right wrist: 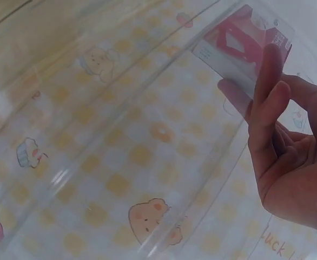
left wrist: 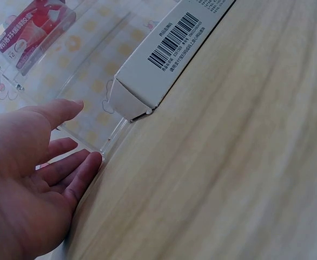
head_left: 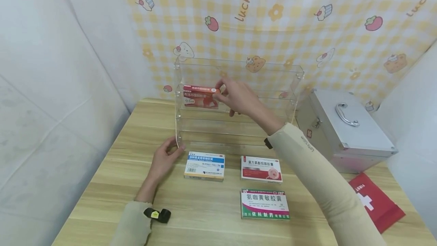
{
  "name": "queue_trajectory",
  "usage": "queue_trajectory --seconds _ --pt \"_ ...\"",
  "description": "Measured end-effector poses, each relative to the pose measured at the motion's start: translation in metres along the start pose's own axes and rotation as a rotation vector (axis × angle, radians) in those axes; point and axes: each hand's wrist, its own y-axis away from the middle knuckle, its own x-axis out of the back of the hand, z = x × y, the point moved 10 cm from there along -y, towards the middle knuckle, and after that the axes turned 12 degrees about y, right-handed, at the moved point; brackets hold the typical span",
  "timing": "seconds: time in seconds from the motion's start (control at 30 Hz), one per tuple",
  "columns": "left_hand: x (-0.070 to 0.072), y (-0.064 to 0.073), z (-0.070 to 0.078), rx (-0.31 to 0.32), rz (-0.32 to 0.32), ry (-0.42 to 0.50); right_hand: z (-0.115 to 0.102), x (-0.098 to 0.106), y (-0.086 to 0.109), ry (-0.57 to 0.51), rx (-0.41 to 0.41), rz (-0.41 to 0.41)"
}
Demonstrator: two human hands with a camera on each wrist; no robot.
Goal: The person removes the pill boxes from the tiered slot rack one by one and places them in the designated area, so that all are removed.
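Note:
A red medicine box (head_left: 200,98) stands in an upper tier at the left of the clear acrylic display rack (head_left: 235,126). My right hand (head_left: 239,96) pinches this box at its right end, thumb in front; in the right wrist view the fingers lie against the red and white box (right wrist: 248,46). At the rack's lower left corner, my left hand (head_left: 165,158) grips the side panel. The left wrist view shows the left thumb on one side of the panel and the fingers (left wrist: 83,173) on the other. A blue and white medicine box (head_left: 205,166) lies just right of the left hand.
On the wooden table lie a red and white medicine box (head_left: 261,169) and a green and white one (head_left: 264,204). A silver case (head_left: 351,124) stands at the right, with a red first-aid pouch (head_left: 375,202) before it. A yellow checked curtain (head_left: 266,29) hangs behind the rack.

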Motion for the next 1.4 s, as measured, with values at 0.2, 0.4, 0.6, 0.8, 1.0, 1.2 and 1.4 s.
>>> queue_trajectory --seconds 0.2,0.4,0.6,0.8,1.0,1.2,1.4 --pt "0.001 -0.001 0.001 0.000 0.010 -0.015 -0.003 0.001 -0.004 0.015 0.004 -0.055" --pt "0.001 0.001 0.001 0.005 0.008 -0.007 -0.003 0.002 -0.005 -0.010 -0.008 -0.088" --pt "-0.001 0.001 0.000 0.021 0.005 -0.007 0.002 0.005 -0.004 -0.065 -0.035 -0.076" --pt "-0.002 0.000 0.001 0.021 0.006 -0.016 0.005 0.009 -0.003 -0.095 -0.036 -0.059" --pt "-0.002 0.000 0.002 0.017 0.007 -0.022 0.002 0.021 -0.002 -0.066 -0.034 -0.026" --pt "-0.001 0.000 0.002 0.015 0.008 -0.025 -0.007 0.041 0.001 -0.001 -0.019 0.030" --pt "0.000 0.000 0.000 0.010 0.007 -0.023 -0.017 0.065 0.009 0.044 0.003 0.086"
